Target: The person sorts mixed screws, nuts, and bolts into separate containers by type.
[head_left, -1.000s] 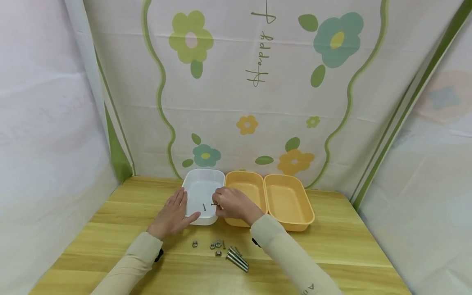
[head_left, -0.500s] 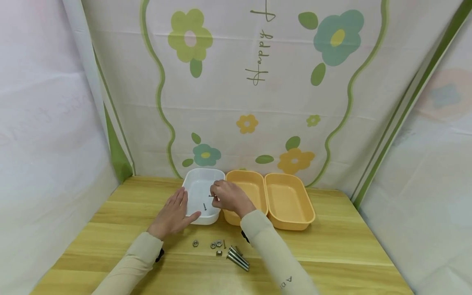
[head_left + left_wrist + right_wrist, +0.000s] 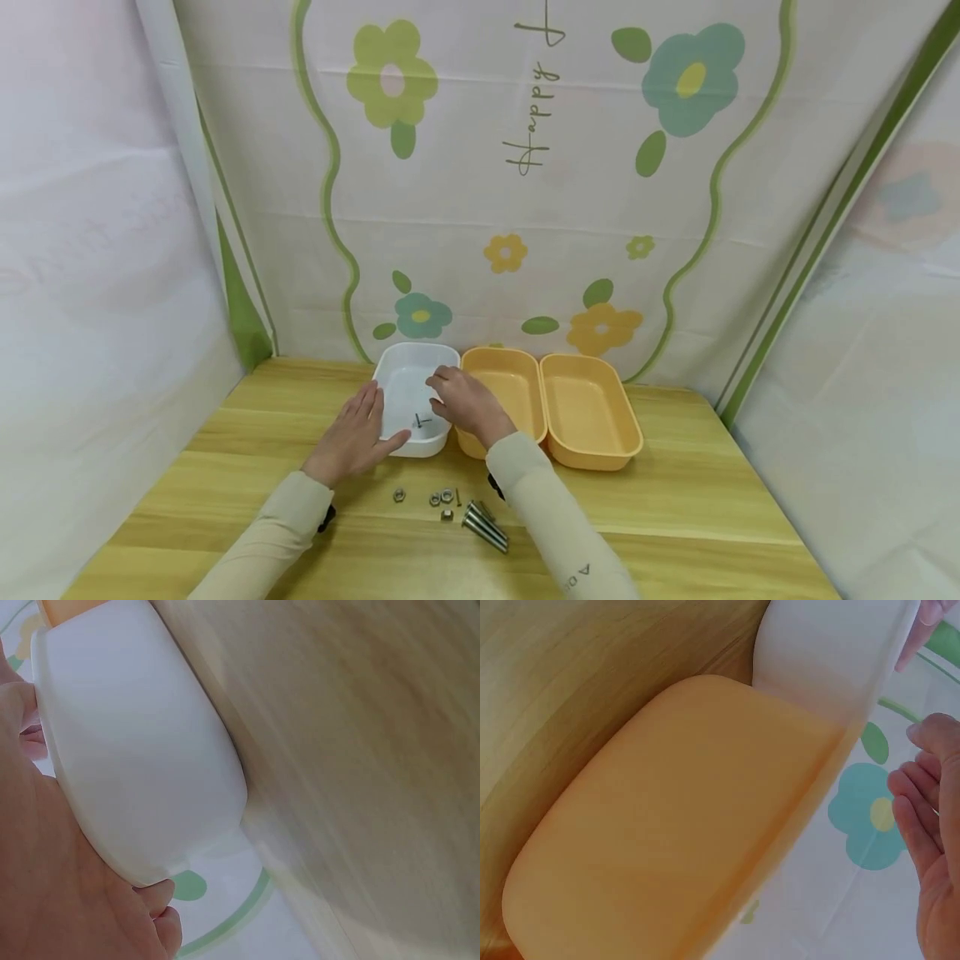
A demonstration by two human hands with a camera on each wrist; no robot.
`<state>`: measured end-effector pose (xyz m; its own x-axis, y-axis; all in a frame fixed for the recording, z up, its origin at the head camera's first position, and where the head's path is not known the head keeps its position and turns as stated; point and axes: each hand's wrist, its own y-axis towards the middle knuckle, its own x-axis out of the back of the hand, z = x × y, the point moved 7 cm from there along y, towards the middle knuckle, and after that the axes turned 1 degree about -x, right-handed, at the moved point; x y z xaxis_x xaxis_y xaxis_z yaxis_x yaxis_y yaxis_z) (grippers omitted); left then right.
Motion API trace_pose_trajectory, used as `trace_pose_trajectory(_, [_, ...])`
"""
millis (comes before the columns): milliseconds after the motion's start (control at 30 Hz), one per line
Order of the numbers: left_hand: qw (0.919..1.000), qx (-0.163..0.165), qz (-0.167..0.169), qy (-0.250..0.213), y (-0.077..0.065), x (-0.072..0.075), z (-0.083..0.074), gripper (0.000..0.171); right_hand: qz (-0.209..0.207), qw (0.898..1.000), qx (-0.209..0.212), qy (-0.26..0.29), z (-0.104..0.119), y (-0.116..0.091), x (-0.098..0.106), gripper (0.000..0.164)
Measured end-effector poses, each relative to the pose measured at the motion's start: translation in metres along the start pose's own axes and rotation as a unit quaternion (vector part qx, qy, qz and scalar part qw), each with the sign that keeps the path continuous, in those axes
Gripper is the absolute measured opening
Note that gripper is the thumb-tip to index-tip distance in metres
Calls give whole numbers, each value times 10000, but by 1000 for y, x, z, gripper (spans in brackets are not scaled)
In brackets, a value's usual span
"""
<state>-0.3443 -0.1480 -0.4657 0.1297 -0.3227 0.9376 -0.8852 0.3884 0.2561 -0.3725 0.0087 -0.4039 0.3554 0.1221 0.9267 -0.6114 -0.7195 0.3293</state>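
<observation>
My left hand [image 3: 351,437] holds the near-left corner of the white tray [image 3: 422,448], its thumb over the front rim and its fingers along the left side. In the left wrist view, fingertips [image 3: 156,897] curl below the rim. Two small dark screws [image 3: 419,422] lie crossed near the front of the tray floor. My right hand [image 3: 471,407] hovers over the tray's right edge; its fingers are loosely bent, thumb and forefinger apart, with nothing visible between them. The right wrist view shows the same hand [image 3: 934,817] beyond the trays.
Two yellow trays [image 3: 500,357] [image 3: 592,460] stand right of the white one. On the wooden table [image 3: 375,558] in front lie several hex nuts [image 3: 447,495], a thin screw [image 3: 458,497] and a bunch of thick bolts [image 3: 485,529]. A flowered cloth [image 3: 502,192] hangs behind.
My right hand moved slightly up and away over the white tray, then let go of a small screw, which now lies across the other one. The left hand has stayed in place.
</observation>
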Motion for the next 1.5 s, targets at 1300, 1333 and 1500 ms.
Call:
trace_pose_trajectory(1300, [9997, 98, 210, 107, -1, 2, -2, 99, 1555, 9729, 858, 1482, 5, -112, 30, 24])
trace_pose_trajectory(1333, [9997, 94, 199, 102, -1, 2, -2, 99, 1584, 9719, 854, 1520, 5, -115, 27, 24])
trace_pose_trajectory(1500, [9998, 87, 168, 86, -1, 3, -2, 99, 1756, 9664, 801, 1700, 9, -128, 14, 26])
